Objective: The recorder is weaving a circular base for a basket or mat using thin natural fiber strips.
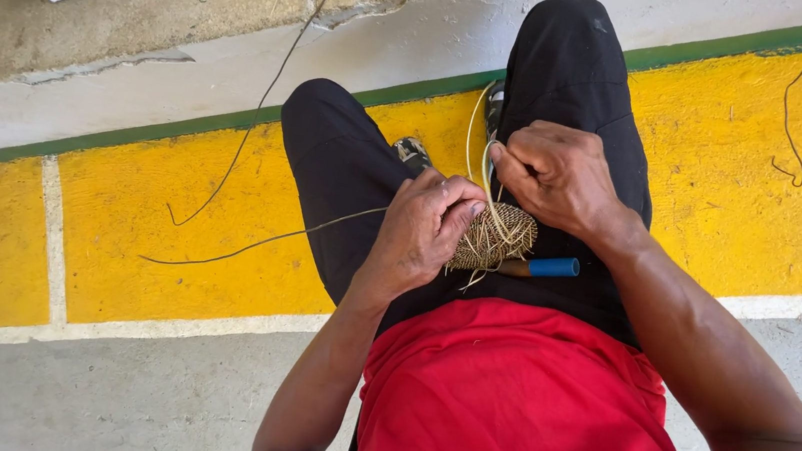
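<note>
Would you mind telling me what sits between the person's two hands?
In the head view, a small woven fibre piece lies between the left hand and right hand, with a pale strand looping above it.

Head camera looks steeply down, close over the lap (477, 264)

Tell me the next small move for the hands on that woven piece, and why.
Probably draw the pale strand snug with the right hand. It loops loosely up from the small woven coil, pinched in that hand's fingertips, while the left hand grips the coil on the lap. The slack loop looks untightened. A blue-handled tool lies beside the coil, untouched.
</note>
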